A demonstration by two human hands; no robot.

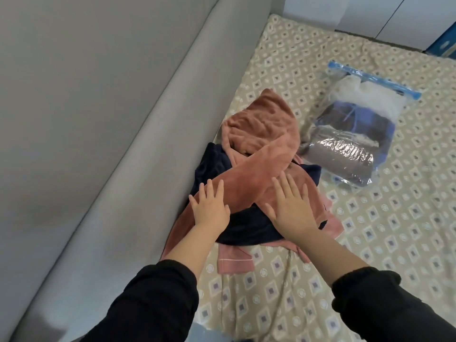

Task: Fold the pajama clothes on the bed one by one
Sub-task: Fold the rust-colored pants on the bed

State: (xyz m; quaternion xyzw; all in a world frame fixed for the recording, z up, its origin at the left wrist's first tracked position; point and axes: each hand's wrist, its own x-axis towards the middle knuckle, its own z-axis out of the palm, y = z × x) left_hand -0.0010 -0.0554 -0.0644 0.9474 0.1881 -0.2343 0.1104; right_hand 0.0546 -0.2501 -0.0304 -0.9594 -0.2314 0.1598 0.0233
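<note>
A heap of pajama clothes lies on the bed beside the grey headboard. A rust-pink fleece garment point(261, 134) drapes over the top, one long part running diagonally down to the left. Under it sits a dark navy garment point(246, 225), and a lighter pink piece with white piping point(234, 262) pokes out at the near edge. My left hand point(209, 208) lies flat with spread fingers on the lower end of the rust-pink strip. My right hand point(288, 206) presses flat on the same garment, to the right. Both arms wear black sleeves.
The bed point(394, 243) has a beige sheet with a diamond pattern. A clear vacuum storage bag point(350, 134) with a blue zip edge, packed with folded clothes, lies right of the heap. A grey padded headboard point(111, 144) runs along the left.
</note>
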